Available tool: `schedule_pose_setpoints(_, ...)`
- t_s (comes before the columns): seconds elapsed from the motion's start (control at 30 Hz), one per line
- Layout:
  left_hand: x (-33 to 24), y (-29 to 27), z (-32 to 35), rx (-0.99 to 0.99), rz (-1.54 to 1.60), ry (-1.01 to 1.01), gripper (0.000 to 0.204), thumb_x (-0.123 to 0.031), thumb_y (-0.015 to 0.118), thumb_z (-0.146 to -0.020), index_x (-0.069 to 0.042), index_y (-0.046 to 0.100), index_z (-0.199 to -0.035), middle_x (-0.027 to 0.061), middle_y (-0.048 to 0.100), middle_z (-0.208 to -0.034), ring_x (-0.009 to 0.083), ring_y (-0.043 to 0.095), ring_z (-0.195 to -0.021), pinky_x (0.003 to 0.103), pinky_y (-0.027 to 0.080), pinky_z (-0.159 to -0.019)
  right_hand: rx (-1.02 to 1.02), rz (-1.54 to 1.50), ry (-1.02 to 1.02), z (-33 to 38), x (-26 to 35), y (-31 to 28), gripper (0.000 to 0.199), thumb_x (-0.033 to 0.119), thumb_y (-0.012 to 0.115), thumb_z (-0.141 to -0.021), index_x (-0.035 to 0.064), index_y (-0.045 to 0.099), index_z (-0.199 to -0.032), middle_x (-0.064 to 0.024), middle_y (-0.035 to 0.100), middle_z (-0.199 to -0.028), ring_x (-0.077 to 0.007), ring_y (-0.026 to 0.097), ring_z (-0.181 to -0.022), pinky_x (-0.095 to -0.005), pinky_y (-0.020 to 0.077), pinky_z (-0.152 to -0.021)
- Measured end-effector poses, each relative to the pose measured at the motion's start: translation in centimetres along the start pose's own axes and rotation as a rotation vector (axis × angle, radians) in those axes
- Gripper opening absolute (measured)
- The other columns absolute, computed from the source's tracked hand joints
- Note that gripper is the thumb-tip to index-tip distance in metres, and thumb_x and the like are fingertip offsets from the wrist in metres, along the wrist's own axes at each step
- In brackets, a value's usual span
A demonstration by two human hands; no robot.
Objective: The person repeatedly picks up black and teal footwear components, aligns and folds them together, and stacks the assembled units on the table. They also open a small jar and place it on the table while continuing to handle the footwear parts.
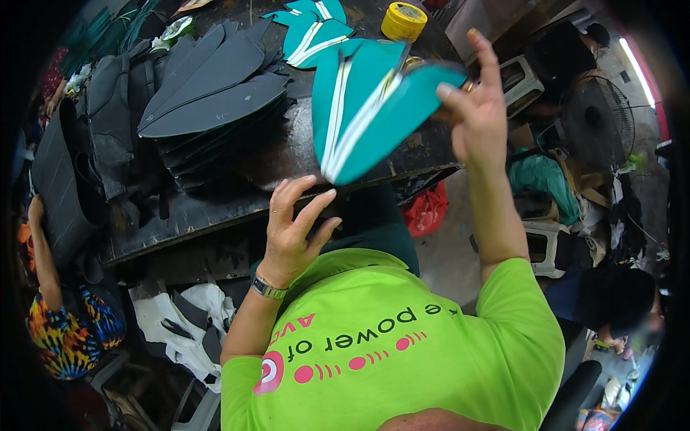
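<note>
Right hand: raised at upper right of the frame, pinching the far end of a teal shoe-upper piece with white stripes.
Left hand: centre of the frame, fingers spread and empty, just below the teal piece's lower tip.
Teal piece: held in the air above the desk edge.
Black pieces: stacked at upper left on the desk.
Yellow tape roll: top centre.
More teal pieces: top centre, lying on the desk.
</note>
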State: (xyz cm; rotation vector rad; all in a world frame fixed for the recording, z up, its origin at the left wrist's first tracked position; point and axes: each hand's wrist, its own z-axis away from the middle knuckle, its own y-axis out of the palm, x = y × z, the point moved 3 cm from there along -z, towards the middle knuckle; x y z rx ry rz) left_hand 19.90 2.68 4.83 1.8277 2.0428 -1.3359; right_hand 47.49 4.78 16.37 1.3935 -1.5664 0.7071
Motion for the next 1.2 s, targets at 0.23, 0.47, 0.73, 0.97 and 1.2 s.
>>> schedule_pose_setpoints(0.23,1.0,-1.3,2.1,0.028,0.04,-0.125,0.036,0.0,0.08,-0.075,-0.008,0.072,-0.109,0.0138,0.055,-0.135,0.0293,0.062,-0.112,0.037,0.054,-0.093,-0.169,-0.033,-0.279,-13.0,-2.8,-1.0,0.076,-0.016,0.05,-0.081,0.0064,0.031,-0.15,-0.0112,0.064,-0.11,-0.0192,0.068,-0.09,-0.0297,0.059,-0.07)
schedule_pose_setpoints(0.47,0.0,-2.6,0.9,0.106,0.033,-0.091,0.03,0.0,0.079,-0.075,-0.006,0.072,-0.103,0.0121,0.064,-0.119,0.0282,0.066,-0.103,0.037,0.055,-0.086,-0.164,-0.347,0.311,-22.6,-16.8,3.8,0.081,0.005,0.05,-0.099,0.0223,-0.005,-0.157,-0.0269,0.06,-0.119,-0.0328,0.068,-0.078,-0.0398,0.0585,-0.056)
schedule_pose_setpoints(0.73,3.0,-12.4,-7.1,-0.214,-0.539,0.067,0.037,-0.002,0.072,-0.081,-0.01,0.071,-0.117,0.0126,0.062,-0.129,0.0323,0.057,-0.122,0.043,0.043,-0.104,0.243,0.277,0.108,-14.2,-13.4,4.6,0.091,0.001,0.065,-0.088,0.0198,0.012,-0.16,-0.0208,0.055,-0.13,-0.0183,0.065,-0.077,-0.0291,0.0551,-0.061)
schedule_pose_setpoints(0.97,8.9,-12.4,-11.2,0.236,-0.684,0.066,0.045,-0.007,0.066,-0.089,-0.016,0.064,-0.133,0.0052,0.061,-0.138,0.0247,0.053,-0.132,0.045,0.035,-0.117,0.165,1.056,-0.125,-0.6,-3.4,-3.4,0.031,0.005,0.064,-0.089,0.0038,0.068,-0.119,-0.0054,0.064,-0.093,-0.0137,0.06,-0.079,-0.0285,0.0458,-0.071)
schedule_pose_setpoints(1.2,10.7,-14.6,-12.3,0.201,-0.479,0.041,0.03,-0.013,0.064,-0.095,-0.019,0.073,-0.123,0.0025,0.069,-0.127,0.0222,0.061,-0.124,0.037,0.043,-0.111,0.102,1.493,0.027,2.2,-7.1,-7.8,0.048,0.013,0.067,-0.087,0.0114,0.062,-0.134,-0.0067,0.06,-0.103,-0.0201,0.062,-0.089,-0.0385,0.0503,-0.08)
